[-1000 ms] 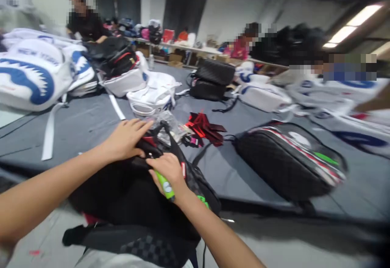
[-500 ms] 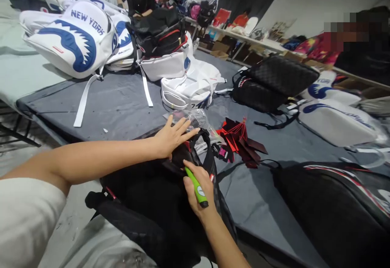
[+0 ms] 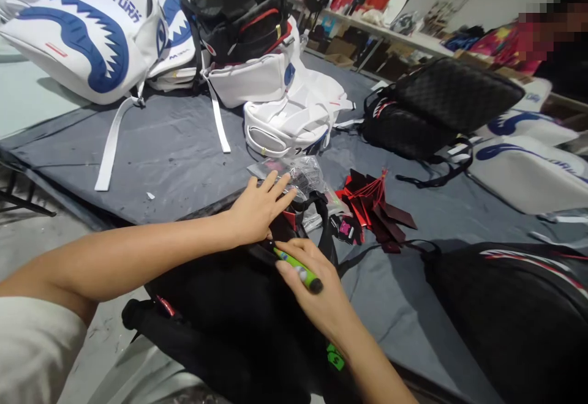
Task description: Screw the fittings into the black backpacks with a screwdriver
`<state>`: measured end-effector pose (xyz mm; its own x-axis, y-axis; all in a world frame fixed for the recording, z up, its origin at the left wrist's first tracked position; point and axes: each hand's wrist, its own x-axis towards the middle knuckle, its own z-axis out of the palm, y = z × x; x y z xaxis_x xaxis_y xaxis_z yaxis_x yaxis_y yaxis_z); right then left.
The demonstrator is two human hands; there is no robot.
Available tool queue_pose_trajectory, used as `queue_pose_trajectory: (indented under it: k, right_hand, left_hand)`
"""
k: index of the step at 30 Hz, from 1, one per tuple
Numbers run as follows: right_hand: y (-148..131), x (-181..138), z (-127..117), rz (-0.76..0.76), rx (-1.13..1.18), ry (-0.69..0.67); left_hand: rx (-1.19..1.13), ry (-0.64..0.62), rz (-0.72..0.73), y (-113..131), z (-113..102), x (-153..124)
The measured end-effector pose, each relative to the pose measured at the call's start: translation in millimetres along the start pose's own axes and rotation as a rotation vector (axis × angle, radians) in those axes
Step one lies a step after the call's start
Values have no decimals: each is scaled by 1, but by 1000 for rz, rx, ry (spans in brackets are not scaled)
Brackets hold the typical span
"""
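A black backpack (image 3: pixel 220 306) lies across my lap and the table edge. My left hand (image 3: pixel 258 209) rests on its upper part with the fingers spread, the thumb bent down near the edge. My right hand (image 3: pixel 319 281) is closed around a green tool (image 3: pixel 301 271) shaped like a thick pen with a black end. The tool's front end points at the backpack close to my left thumb; its tip is too small to make out. Just beyond my fingers lies a clear plastic bag (image 3: pixel 305 174). Dark red tags (image 3: pixel 376 208) with red strings are heaped beside it.
White backpacks (image 3: pixel 87 37) with blue print are piled at the left back, a black bag (image 3: pixel 248 30) among them. More black backpacks (image 3: pixel 514 306) and grey-white ones (image 3: pixel 528 174) lie to the right on the grey-covered table (image 3: pixel 184 141). Another person (image 3: pixel 555 37) is at the far right.
The view has shifted slightly. My left hand stays spread on the backpack, while the green tool has tilted flatter in my right hand, its front end near my left thumb.
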<state>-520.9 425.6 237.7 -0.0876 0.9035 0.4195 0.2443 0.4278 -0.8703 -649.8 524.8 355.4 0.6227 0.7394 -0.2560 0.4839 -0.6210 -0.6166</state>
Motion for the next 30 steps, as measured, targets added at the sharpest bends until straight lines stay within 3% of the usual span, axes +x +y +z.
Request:
queue_pose_trajectory:
  k: [8,13,16,23,30]
  right_hand:
    - [10,-3,0,-123,-310,19]
    - [10,-7,-5,-90,-128,-16]
    - [6,0,-2,-68,-24,29]
    - [6,10,-5,-91,-89,16]
    - [3,8,2,-180,-128,68]
  left_hand:
    - [9,-56,-14,0,1,8]
    - [-15,-49,3,-2,2,9]
    - [-9,-78,8,-4,-1,11]
    - [-37,-158,101,-13,-10,12]
    - [-83,-175,-17,-11,-11,7]
